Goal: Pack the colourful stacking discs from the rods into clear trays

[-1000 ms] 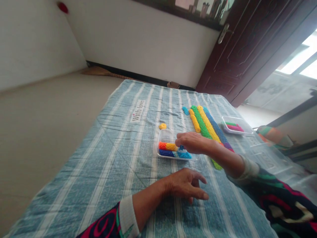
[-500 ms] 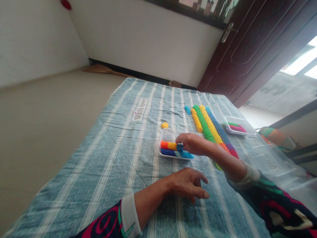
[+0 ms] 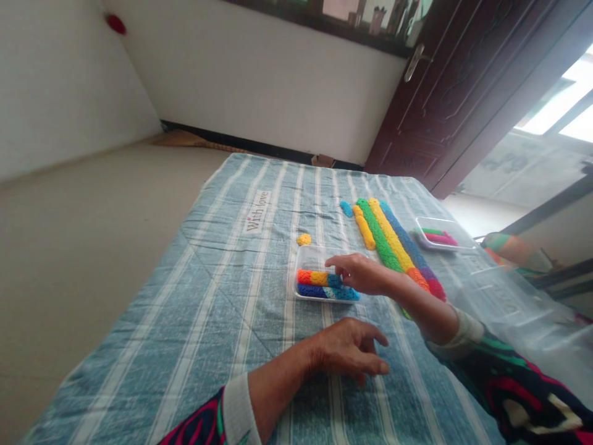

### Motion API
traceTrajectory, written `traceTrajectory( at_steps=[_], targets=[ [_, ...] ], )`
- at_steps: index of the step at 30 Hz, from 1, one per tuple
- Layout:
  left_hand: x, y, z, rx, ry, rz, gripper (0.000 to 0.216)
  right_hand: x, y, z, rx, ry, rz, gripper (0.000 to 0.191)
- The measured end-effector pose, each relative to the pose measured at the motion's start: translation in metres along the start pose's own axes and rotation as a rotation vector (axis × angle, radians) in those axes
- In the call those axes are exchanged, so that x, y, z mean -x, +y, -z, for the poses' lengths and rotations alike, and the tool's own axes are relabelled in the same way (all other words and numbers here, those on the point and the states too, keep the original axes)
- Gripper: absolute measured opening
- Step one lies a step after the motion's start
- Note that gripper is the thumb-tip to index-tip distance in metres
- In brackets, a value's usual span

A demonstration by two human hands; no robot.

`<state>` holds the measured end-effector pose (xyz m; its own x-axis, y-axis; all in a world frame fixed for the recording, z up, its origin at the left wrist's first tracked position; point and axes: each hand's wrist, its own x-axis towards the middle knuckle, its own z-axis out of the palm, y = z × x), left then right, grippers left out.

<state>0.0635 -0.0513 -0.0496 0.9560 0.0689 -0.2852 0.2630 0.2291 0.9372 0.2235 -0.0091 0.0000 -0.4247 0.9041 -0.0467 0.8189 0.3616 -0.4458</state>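
The clear container (image 3: 319, 254) stands on the cloth-covered surface (image 3: 222, 272) and holds two multicoloured rolls (image 3: 319, 278). The right hand (image 3: 361, 274) is over the container's right side; whether it pinches a roll cannot be told. The left hand (image 3: 352, 351), fingers spread, is nearer the viewer than the container. Long strips (image 3: 382, 243) lie right of the container.

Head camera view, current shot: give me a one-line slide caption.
Right hand at a clear container of colourful bars, left hand with fingers apart over a striped cloth.
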Motion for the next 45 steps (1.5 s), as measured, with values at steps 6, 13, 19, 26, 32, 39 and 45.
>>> traceTrajectory(
  at_steps=[6,13,19,26,32,39,45],
  targets=[
    [0.001,0.003,0.000,-0.043,0.022,0.009,0.060,-0.001,0.002,0.001,-0.009,0.019,-0.008,0.055],
    [0.001,0.001,0.002,-0.019,0.008,0.013,0.062,-0.005,-0.003,0.026,-0.053,0.155,-0.023,0.032],
    [0.003,0.001,0.001,0.016,0.024,0.024,0.062,-0.028,0.005,0.057,-0.079,0.272,-0.049,0.022],
    [0.002,-0.008,0.002,0.067,0.020,0.013,0.063,-0.062,0.034,0.066,-0.088,0.190,-0.162,0.021],
    [0.003,-0.009,0.003,0.082,0.039,0.023,0.062,-0.081,0.077,0.077,0.159,0.294,-0.372,0.026],
    [0.000,-0.012,0.005,0.051,0.071,0.019,0.061,-0.102,0.131,0.095,0.304,0.349,-0.542,0.033],
    [-0.003,-0.017,0.009,0.028,0.081,-0.060,0.068,-0.125,0.138,0.083,0.384,0.179,-0.445,0.055]
  ],
)
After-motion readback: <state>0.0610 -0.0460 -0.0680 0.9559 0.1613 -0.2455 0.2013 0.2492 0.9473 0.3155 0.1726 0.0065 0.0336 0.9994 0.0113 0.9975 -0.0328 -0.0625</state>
